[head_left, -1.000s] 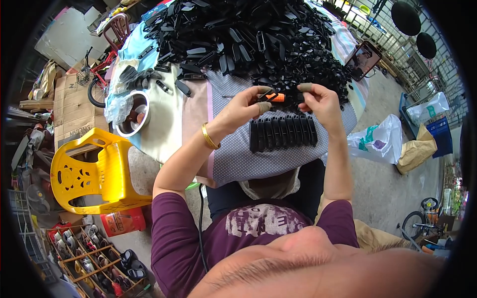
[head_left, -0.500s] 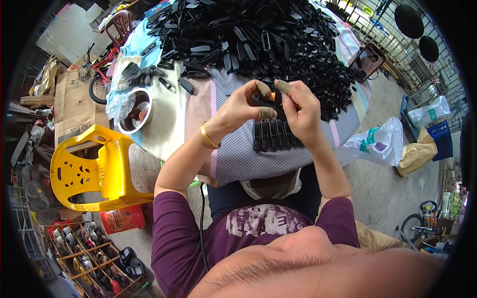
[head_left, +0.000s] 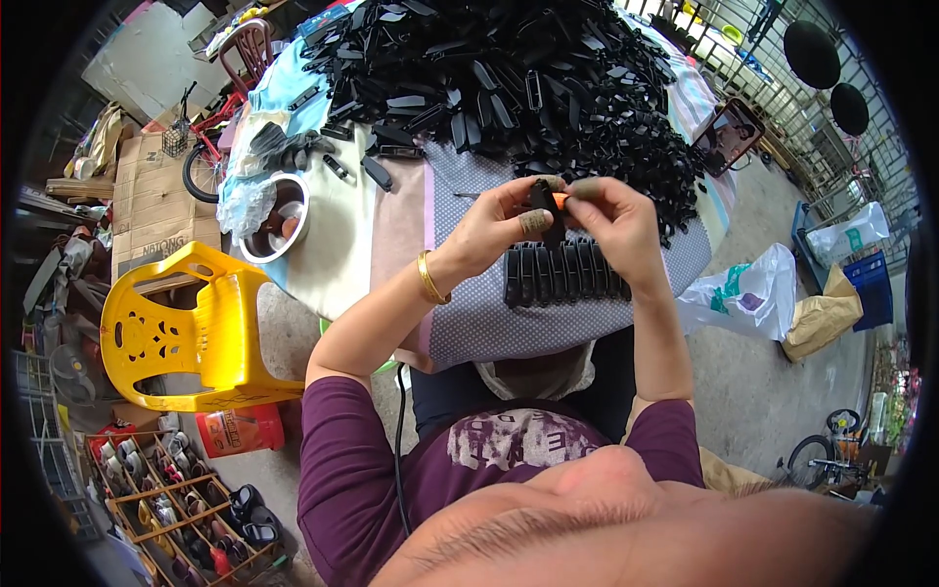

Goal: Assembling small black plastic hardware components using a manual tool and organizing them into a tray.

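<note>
Here, both hands meet just above the row of finished black clips [head_left: 565, 271] lined up on the dotted grey cloth [head_left: 509, 323]. The left hand [head_left: 497, 225] pinches a black plastic clip [head_left: 546, 207] between thumb and fingers, and the right hand [head_left: 614, 223] closes its fingertips on the same piece, where a small orange part [head_left: 558, 201] shows. Beyond the row lies a big heap of loose black clips [head_left: 509, 78]. Left of the row stands a steel bowl [head_left: 274, 217], and farther left a yellow plastic chair [head_left: 186, 333].
</note>
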Demonstrator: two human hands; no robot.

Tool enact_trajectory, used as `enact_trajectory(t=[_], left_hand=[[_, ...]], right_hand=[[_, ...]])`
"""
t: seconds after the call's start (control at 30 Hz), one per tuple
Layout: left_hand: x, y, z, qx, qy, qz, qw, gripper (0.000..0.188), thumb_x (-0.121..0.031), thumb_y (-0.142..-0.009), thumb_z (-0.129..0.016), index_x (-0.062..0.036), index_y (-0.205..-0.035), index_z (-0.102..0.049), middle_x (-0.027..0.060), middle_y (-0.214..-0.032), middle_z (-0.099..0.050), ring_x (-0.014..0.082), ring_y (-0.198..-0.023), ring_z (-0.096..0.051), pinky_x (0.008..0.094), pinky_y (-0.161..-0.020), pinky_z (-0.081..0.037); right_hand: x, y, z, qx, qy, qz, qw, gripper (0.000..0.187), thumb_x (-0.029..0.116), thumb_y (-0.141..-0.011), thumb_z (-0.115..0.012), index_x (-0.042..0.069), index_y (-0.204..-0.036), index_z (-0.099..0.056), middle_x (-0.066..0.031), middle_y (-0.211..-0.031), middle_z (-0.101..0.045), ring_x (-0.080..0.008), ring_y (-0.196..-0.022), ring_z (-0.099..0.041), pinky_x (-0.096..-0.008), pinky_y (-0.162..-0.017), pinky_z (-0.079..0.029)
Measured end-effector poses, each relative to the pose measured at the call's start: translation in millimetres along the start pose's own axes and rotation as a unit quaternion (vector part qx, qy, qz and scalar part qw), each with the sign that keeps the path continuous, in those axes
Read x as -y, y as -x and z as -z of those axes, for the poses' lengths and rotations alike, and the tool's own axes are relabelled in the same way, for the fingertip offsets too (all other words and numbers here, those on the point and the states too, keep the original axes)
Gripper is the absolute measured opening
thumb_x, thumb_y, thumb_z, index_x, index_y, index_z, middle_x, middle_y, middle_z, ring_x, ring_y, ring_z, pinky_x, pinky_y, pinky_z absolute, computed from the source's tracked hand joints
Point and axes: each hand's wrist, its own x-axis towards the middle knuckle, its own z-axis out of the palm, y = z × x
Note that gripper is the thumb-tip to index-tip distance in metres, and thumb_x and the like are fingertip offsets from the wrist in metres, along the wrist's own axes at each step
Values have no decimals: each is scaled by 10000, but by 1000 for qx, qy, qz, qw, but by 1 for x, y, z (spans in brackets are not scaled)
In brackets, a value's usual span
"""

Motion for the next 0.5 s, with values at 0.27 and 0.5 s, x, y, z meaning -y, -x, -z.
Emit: enact_trajectory(t=[0.27,0.5], left_hand=[[3,3,0,-12,36,17,999,425,-144,-905,-573,-34,-1297,-448,18,-1104,-571,95,-967,-569,261,-816,-510],[3,3,-2,-2,63,33,997,399,-150,-908,-573,-50,-1280,-469,-4,-1101,-567,69,-963,-553,245,-800,-508]], right_hand=[[-5,2,-20,-102,83,187,973,118,-50,-820,-620,-33,-937,-628,-74,-885,-656,-140,-809,-640,-261,-739,-533],[-9,2,-22,-148,292,336,883,125,-62,-749,-659,-17,-863,-637,-123,-872,-655,-236,-766,-647,-289,-684,-525]])
